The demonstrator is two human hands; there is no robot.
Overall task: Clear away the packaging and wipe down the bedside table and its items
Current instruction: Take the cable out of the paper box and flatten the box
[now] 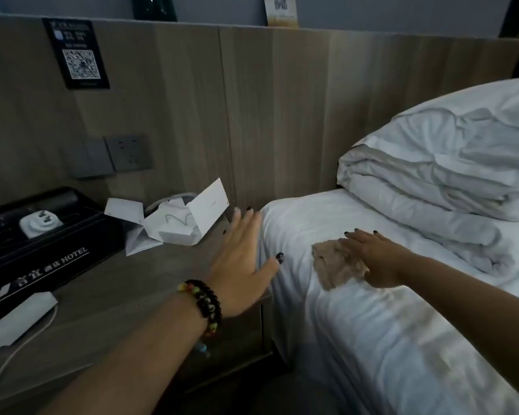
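White torn-open packaging (174, 223) lies at the back of the grey bedside table (117, 292), against the wooden headboard panel. My left hand (243, 259) hovers flat over the table's right edge, fingers straight, a little short of the packaging, holding nothing. A brown cloth (336, 265) lies on the white bed sheet. My right hand (372, 259) rests flat on the cloth's right side with straight fingers.
A black hotel tray (42, 250) holding a white plug adapter (39, 224) and a dark cylinder sits at the table's left. A white power brick (21, 317) with its cable lies at the front left. A folded white duvet (450, 175) is piled on the bed. Wall sockets (126, 152) sit above the table.
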